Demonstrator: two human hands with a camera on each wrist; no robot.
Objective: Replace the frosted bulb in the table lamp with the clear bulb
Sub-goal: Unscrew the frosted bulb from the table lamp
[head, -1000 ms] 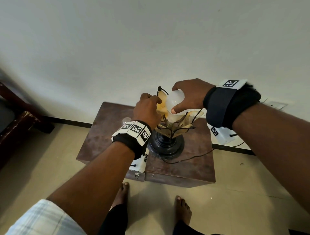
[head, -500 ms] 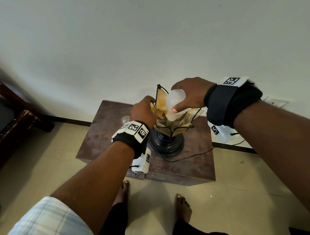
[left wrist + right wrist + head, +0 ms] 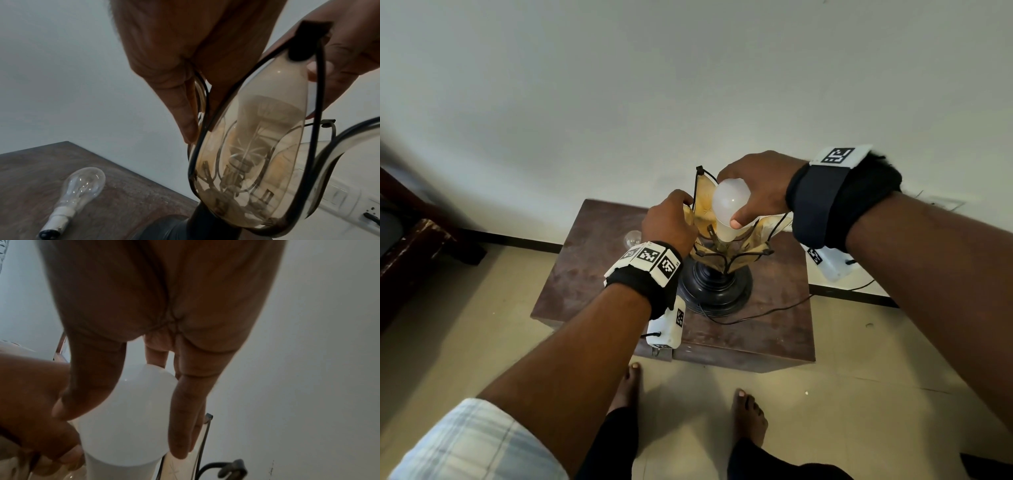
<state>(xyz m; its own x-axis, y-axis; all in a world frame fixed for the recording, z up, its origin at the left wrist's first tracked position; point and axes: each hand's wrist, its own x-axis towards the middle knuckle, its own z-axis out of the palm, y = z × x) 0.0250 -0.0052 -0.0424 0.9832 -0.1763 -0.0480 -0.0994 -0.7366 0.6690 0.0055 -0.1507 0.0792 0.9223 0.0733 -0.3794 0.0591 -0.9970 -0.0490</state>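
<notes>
The dark brown square wooden table [image 3: 592, 274] stands against a pale wall, on a beige tiled floor.

The table lamp [image 3: 717, 284] stands upright on the table's centre. It has a round black turned base, and black wire frames hold amber glass petal panels [image 3: 246, 146] that flare outward round the socket. A thin black cord [image 3: 763, 315] runs from the base across the tabletop toward the right.

The left hand [image 3: 669, 222] grips 1 amber petal on the lamp's left side, with the fingers curled over the panel's wire edge. In the left wrist view the thumb lies along the outer rim of that panel.

The right hand [image 3: 756, 186] is above the lamp, closed round the white frosted bulb [image 3: 729, 209]. The thumb presses the bulb's near side and the fingers wrap its far side; the right wrist view shows the fingers [image 3: 185, 410] running down the globe. The frosted bulb stands upright among the petals, its neck pointing down at the socket; whether it is seated cannot be told.

The clear glass bulb [image 3: 80, 188] with a white and metal bayonet cap lies on its side on the tabletop, well apart to the left of the lamp, touched by neither hand.
</notes>
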